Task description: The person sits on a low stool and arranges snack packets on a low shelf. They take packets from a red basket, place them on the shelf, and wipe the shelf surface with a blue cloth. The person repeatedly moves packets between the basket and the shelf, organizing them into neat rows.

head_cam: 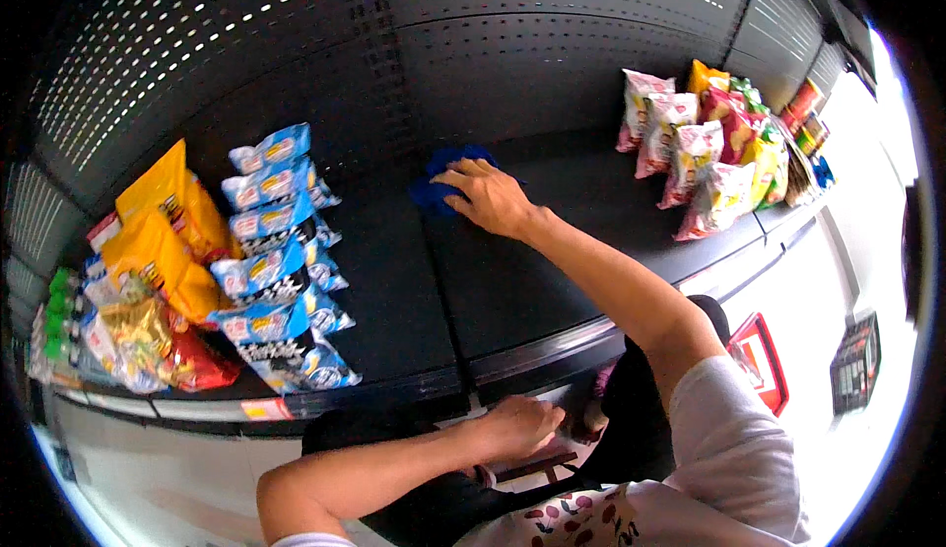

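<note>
My right hand (pixel 484 198) reaches forward and presses on a crumpled blue cloth (pixel 436 194). The cloth lies on the black metal shelf (pixel 510 288), close to the seam between two shelf panels and toward the back panel. Part of the cloth is hidden beneath my fingers. My left hand (pixel 521 426) is held in front of the shelf edge, above my lap, with its fingers curled in. Nothing shows inside it, though the palm is hidden.
Blue chip bags (pixel 277 266) stand in a row left of the cloth, beside yellow snack bags (pixel 166 251). Pink-and-white chip bags (pixel 695 155) stand at the right. A perforated back panel (pixel 517 52) rises behind. A red-framed sign (pixel 761 366) and a dark basket (pixel 855 364) are at lower right.
</note>
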Available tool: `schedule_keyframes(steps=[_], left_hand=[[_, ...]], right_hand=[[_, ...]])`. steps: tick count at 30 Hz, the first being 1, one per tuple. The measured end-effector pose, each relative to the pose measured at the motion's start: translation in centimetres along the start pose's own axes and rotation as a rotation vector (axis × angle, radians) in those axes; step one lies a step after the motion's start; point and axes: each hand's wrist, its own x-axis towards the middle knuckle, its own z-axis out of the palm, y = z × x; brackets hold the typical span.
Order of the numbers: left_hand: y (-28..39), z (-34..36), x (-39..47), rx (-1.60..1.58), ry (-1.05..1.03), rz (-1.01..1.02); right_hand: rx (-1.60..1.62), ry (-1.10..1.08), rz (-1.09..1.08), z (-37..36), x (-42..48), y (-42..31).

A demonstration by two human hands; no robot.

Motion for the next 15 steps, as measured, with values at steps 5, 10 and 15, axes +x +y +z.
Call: schedule_keyframes(steps=[5, 10, 15], left_hand=[[0.8, -0.1, -0.5, -0.033, -0.024, -0.023], [0.9, 0.1, -0.2, -0.037, -0.032, -0.031], [0.5, 0.3, 0.2, -0.014, -0.035, -0.005]], right_hand=[[-0.118, -0.007, 0.263, -2.7, -1.1, 5.5], [-0.238, 0.095, 0.455, -5.8, -4.2, 11.5], [-0.226, 0.028, 0.516, -6.8, -5.8, 13.2]])
